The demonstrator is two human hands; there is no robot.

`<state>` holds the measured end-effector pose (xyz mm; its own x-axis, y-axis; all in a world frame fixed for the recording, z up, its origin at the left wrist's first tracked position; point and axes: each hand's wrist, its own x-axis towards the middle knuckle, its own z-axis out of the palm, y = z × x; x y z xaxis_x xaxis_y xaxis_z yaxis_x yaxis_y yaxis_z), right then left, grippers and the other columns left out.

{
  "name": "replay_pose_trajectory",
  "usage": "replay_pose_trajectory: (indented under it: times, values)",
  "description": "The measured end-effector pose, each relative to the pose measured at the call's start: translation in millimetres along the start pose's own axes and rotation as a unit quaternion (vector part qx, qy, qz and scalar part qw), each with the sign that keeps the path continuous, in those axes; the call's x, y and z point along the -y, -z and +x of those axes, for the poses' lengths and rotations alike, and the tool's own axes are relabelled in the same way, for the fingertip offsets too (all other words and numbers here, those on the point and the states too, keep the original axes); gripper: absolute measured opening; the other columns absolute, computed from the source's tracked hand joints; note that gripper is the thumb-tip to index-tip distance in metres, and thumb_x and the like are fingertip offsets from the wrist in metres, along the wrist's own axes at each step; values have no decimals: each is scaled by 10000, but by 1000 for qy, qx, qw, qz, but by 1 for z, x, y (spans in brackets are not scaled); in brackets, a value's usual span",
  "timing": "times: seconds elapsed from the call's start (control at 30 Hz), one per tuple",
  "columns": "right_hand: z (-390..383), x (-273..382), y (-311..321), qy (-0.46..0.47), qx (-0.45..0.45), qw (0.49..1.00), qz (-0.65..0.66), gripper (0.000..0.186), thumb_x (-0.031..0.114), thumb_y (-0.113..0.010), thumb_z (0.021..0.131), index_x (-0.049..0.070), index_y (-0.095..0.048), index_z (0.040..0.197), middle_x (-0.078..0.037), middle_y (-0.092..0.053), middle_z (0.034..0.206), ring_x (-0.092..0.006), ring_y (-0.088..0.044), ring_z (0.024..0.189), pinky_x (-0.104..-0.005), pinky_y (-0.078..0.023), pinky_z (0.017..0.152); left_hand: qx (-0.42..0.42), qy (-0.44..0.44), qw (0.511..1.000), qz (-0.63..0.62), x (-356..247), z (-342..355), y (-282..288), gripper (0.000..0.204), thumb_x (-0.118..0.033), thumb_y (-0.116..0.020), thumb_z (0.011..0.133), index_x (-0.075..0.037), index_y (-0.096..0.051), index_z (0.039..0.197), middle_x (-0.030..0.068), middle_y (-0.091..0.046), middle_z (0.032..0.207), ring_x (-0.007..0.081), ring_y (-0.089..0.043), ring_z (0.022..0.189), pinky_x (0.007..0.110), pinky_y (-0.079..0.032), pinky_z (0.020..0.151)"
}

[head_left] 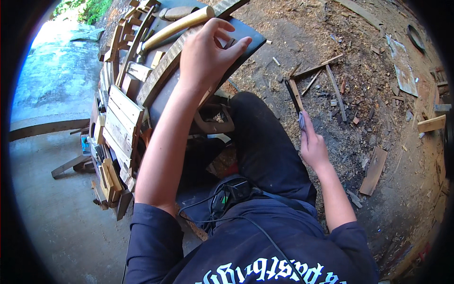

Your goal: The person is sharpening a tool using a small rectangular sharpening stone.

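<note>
So the left hand (204, 54) is hovering near the right corner of the dark counter (250, 37), fingers half curled, a wide gap to the thumb; can't see it gripping anything, and can't tell if it's touching the long wooden strip (163, 71) behind it. A round-ended wooden handle (175, 32) is lying left of that strip. The right hand (314, 146) is gripping the greyish end of a narrow black-and-wood tool (295, 95), holding it out past the counter's right edge, above the chip-littered ground (265, 71).
</note>
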<state>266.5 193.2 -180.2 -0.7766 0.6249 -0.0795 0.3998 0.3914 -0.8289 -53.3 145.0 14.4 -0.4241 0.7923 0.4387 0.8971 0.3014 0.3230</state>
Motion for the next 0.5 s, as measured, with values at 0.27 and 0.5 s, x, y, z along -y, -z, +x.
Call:
replay_pose_trajectory:
  times: [0.27,0.5]
  values:
    - [27,5,-12,45,-2,999,24,652,70,-513,1001,211,-312,1605,-302,-710,1010,-509,-674,908,-612,-523,707,141,60,987,-55,4,-5,32,392,-348,-861,850,-79,-795,1128,72,-782,1037,113,-708,855,291,-575,801]
    - [29,18,-27,73,8,997,26,652,73,-517,1008,217,-310,1609,-289,-716,957,-497,-687,874,-583,-539,714,184,182,960,-108,-24,12,31,335,-244,-822,883,8,-768,1097,185,-752,1049,246,-717,934,342,-603,828]
